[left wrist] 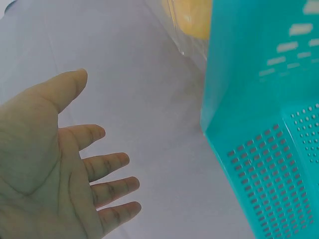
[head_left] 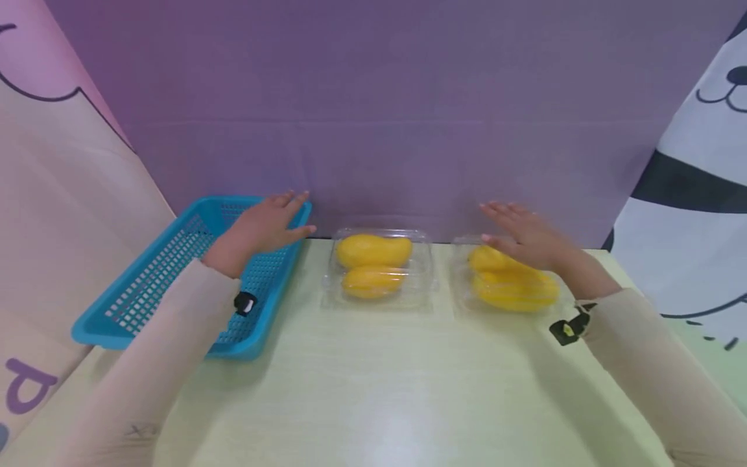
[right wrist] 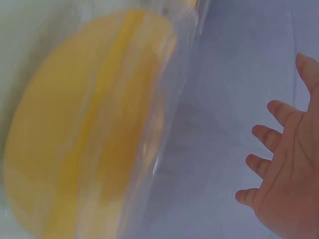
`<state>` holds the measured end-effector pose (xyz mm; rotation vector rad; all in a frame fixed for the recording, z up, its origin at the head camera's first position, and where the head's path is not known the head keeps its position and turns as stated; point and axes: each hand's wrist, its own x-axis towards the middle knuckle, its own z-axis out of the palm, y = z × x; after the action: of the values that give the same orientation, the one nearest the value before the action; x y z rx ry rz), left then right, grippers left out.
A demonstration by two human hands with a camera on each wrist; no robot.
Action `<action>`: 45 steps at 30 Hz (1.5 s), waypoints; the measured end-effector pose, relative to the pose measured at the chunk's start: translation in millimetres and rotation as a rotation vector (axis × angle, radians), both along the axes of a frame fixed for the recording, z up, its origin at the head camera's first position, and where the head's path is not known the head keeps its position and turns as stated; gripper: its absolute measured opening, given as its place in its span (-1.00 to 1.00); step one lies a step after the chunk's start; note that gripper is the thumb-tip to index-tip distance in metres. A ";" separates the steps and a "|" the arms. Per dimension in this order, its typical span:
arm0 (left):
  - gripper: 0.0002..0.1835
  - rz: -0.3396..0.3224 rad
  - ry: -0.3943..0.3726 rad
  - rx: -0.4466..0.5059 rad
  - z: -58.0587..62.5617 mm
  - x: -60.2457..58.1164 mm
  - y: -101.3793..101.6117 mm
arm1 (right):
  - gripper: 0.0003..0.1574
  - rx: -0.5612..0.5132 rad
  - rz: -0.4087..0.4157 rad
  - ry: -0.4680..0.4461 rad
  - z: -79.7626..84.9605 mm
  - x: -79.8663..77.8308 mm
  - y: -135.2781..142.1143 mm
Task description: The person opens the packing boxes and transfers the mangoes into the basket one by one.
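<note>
Left hand [head_left: 262, 224] and right hand [head_left: 525, 237] spread wide, holding nothing

Fingers on both are straight and parted, the palms bare in the wrist views. From the head view, the left hand lies over the far right corner of the blue basket [head_left: 239, 351], seemingly raised to stay clear of its rim.

Just right of the basket on the desk [head_left: 408, 389] sits one clear container [head_left: 423, 263]; well to the basket's right, partly beneath the right hand, sits another container [head_left: 461, 282]. Each bears two yellow fruits [head_left: 373, 251], mango-like, probably boxed so that they cannot roll. Side by side, the containers likely leave each within easy reach.

No brand or label can be read on basket or containers. Left of the basket, the printed cloth [head_left: 52, 227] shows a purple letter "d" [head_left: 28, 384].
</note>
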<state>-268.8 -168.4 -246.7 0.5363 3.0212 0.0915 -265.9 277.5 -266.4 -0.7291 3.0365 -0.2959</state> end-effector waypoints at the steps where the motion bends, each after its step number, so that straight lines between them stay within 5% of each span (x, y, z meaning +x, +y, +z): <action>1: -0.18 0.000 0.001 -0.006 -1.0 0.9 1.8 | -0.13 -0.005 0.011 0.003 -1.9 0.6 -3.7; 27: -0.16 -0.087 -0.011 0.002 -7.9 26.9 56.9 | 0.00 -0.249 0.149 -0.135 -44.5 23.5 -77.0; 34: -0.15 -0.029 -0.035 0.006 -18.9 37.0 71.7 | 0.02 -0.313 0.176 -0.070 -57.7 31.0 -93.3; 45: -0.10 0.024 -0.051 0.033 -42.7 39.3 80.9 | 0.10 -0.404 0.050 -0.020 -76.6 38.4 -115.3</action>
<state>-229.4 -87.5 -289.4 0.4920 2.9818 0.1550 -227.6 162.2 -343.0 -0.8050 2.9618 -0.9258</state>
